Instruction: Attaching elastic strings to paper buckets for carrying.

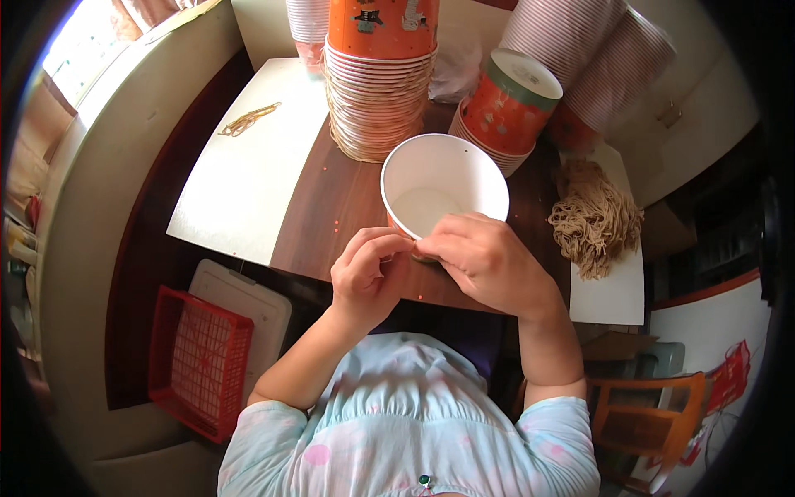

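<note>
A paper bucket [445,170], white inside and orange outside, stands on the brown table before me with its mouth tipped toward me. A small dark hole shows near its far rim. My left hand [368,269] and my right hand [490,257] meet at the bucket's near side, just below the rim. Both are closed, thumbs and fingers pinched together, the fingertips nearly touching. Whatever lies between them is too small and too covered to make out. The right hand's knuckles overlap the near rim.
Behind stands a tall stack of orange buckets [381,99] with cords around their rims. Upturned buckets [509,108] and more pale stacks [563,33] are at the back right. A beige cord heap [595,217] lies right, several cords [248,120] left. A red crate [203,360] is lower left.
</note>
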A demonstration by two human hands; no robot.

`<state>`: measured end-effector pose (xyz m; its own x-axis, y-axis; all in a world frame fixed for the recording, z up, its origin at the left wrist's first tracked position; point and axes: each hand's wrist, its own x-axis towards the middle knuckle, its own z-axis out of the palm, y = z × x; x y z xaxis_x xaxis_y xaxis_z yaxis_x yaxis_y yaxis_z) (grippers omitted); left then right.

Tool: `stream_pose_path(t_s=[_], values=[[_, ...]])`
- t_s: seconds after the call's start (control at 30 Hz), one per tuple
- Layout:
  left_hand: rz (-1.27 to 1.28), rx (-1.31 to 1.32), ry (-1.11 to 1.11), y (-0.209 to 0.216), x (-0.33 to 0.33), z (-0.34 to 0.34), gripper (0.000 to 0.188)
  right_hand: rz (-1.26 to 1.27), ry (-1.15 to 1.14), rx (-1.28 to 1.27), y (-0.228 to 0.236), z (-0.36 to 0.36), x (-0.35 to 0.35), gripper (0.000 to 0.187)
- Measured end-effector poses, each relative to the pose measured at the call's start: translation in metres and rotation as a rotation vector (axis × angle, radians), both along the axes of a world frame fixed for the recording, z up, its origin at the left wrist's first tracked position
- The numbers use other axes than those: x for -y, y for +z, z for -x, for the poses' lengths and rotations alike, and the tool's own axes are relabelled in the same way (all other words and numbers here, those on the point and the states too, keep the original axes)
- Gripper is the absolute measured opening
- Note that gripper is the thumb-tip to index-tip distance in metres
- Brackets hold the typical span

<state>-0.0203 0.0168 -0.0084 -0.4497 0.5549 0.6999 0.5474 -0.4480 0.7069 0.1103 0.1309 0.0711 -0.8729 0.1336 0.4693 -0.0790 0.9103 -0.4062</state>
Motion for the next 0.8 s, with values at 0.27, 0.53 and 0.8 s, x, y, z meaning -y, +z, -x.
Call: stream_pose_path(t_s=[0.27, 0.53, 0.8], values=[[0.008, -0.087, -0.090, -0.001, 0.000, 0.010, 0.020, 0.109, 0.129, 0.005, 0.000, 0.011, -0.019, 0.009], [0.138, -0.141, -0.315, 0.010, 0.005, 0.021, 0.029, 0.106, 0.098, 0.209, 0.014, 0.018, -0.030, 0.037], [0.215, -0.048, -0.438, 0.017, 0.009, 0.026, 0.018, 0.003, 0.096, 0.124, 0.013, 0.011, -0.031, 0.040]])
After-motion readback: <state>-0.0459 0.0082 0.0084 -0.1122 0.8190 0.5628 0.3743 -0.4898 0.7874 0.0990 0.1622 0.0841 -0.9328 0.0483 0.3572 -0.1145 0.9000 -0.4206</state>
